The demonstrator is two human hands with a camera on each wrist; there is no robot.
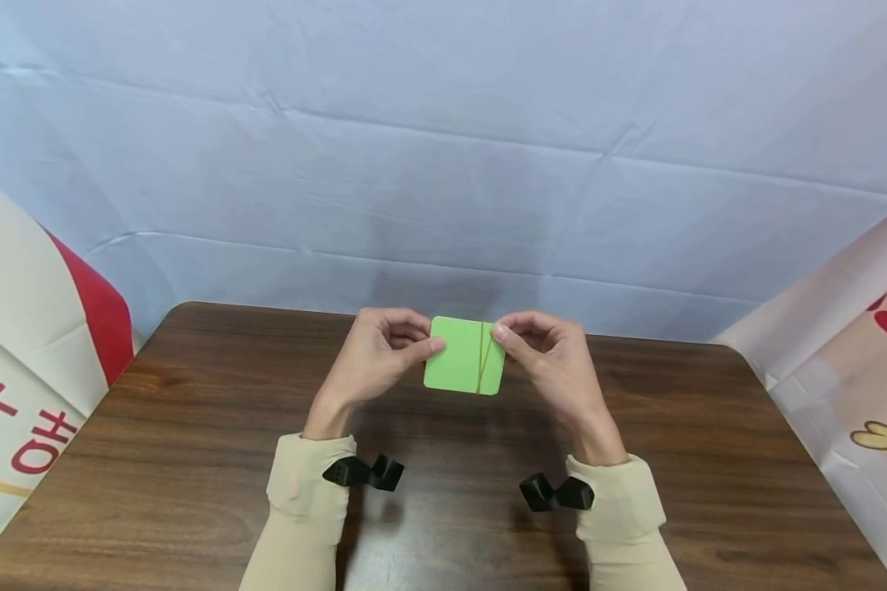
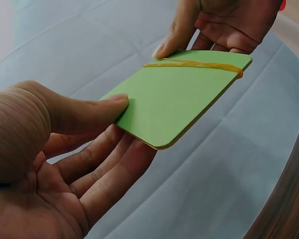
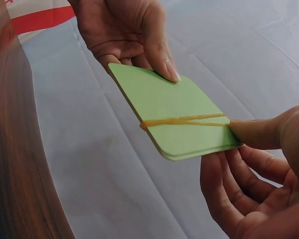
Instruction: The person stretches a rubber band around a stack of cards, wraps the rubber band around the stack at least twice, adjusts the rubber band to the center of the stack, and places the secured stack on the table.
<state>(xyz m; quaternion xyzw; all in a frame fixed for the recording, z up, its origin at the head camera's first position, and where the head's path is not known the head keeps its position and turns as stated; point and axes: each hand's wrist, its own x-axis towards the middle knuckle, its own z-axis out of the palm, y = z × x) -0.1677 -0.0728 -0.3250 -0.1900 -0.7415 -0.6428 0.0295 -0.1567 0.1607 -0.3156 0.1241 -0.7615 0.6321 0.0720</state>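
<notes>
Both hands hold up a thin green square pad with rounded corners (image 1: 454, 361), like a small stack of cards, over the far part of the table. A yellow-brown rubber band (image 3: 182, 121) wraps round it, its strands crossing the face nearer the right side. My left hand (image 1: 377, 353) pinches the left edge, thumb on the face and fingers behind, as the left wrist view shows. At the upper right corner, my right hand (image 1: 554, 357) pinches the pad with its thumb beside the band. Fingertips behind the pad are partly hidden.
The dark brown wooden table (image 1: 192, 460) spreads beneath the arms. Behind it hangs a pale blue-grey cloth (image 1: 443, 164). Printed banners (image 1: 15, 394) flank the left and right sides. A black wrist camera (image 1: 365, 472) sits on each sleeve cuff.
</notes>
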